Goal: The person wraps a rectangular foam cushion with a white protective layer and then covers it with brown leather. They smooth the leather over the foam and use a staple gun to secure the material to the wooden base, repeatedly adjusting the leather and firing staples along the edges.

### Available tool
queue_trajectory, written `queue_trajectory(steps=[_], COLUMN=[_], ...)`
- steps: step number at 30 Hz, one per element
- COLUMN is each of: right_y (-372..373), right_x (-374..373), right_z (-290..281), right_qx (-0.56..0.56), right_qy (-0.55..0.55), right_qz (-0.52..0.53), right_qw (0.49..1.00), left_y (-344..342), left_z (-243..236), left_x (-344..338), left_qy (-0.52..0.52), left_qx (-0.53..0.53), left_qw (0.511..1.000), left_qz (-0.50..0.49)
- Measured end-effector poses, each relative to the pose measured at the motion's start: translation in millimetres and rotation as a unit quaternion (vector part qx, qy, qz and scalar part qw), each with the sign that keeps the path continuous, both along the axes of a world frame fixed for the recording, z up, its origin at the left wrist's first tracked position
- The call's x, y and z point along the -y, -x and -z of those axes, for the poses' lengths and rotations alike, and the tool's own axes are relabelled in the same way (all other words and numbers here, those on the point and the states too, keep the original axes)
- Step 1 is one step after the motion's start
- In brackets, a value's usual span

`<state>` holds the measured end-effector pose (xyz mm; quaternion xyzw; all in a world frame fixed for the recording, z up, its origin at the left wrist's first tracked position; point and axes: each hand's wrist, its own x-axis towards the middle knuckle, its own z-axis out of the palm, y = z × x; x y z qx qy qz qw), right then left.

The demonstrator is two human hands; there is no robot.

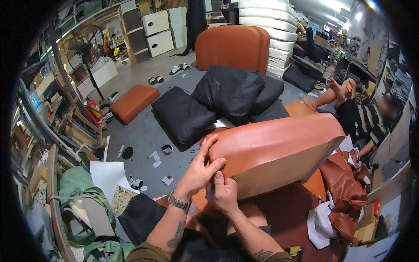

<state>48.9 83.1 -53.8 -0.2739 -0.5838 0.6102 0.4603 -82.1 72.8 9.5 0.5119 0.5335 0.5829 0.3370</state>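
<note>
A long orange leather-covered seat panel (279, 135) with a bare tan board along its underside rests tilted before me. At its left end, my left hand (196, 172), with a watch on its wrist, wraps the corner, fingers along the end face and thumb near the lower edge. Directly beside it, my right hand (223, 192) is closed at the same corner, thumb up and fingers curled at the cover's edge. What lies inside those curled fingers is hidden.
Several black cushions (183, 115) lie beyond the panel, with an orange backrest (231, 48) behind them. An orange block cushion (134, 104) is farther left, near a standing fan (85, 52). Crumpled brown leather (345, 187) lies right, beside a seated person (366, 118). Scraps litter the floor.
</note>
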Motion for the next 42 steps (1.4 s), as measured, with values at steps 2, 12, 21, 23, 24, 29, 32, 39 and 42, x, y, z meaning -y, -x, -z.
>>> queue_trajectory(steps=[2, 12, 21, 23, 24, 29, 32, 39, 42], right_y=[11.0, -105.5, -449.8, -451.4, -442.9, -382.6, -354.0, -347.3, -377.5], right_x=[-6.5, -83.6, 96.9, 91.5, 75.8, 4.6, -12.1, -9.1, 23.0], right_z=[0.3, 46.1, 316.9, 344.6, 350.0, 325.7, 304.7, 297.8, 280.6], right_qx=[-0.035, 0.166, 0.726, 0.715, 0.707, 0.674, 0.663, 0.655, 0.627], right_qy=[-0.009, -0.194, -0.032, 0.041, 0.057, 0.068, 0.063, 0.067, 0.081], right_qz=[0.005, 0.044, 0.225, 0.183, 0.168, 0.114, 0.085, 0.042, 0.036], right_qw=[0.999, 0.966, 0.649, 0.674, 0.685, 0.727, 0.741, 0.751, 0.774], left_y=[8.6, 39.0, 56.0, 59.8, 62.7, 72.4, 72.5, 72.0, 75.1], left_z=[2.3, 13.2, 2.6, 4.6, 5.4, 10.9, 11.4, 12.4, 16.9], left_x=[-4.9, -37.4, -50.7, -56.8, -60.4, -75.5, -77.6, -79.3, -84.0], left_qy=[-0.005, -0.027, 0.056, 0.031, 0.013, 0.008, 0.014, 0.044, 0.018], left_qx=[-0.046, -0.182, -0.262, -0.292, -0.306, -0.290, -0.298, -0.268, -0.276], left_qw=[0.999, 0.983, 0.963, 0.956, 0.952, 0.956, 0.954, 0.962, 0.961], left_qz=[-0.007, 0.001, 0.027, 0.022, 0.025, 0.029, 0.022, 0.021, 0.024])
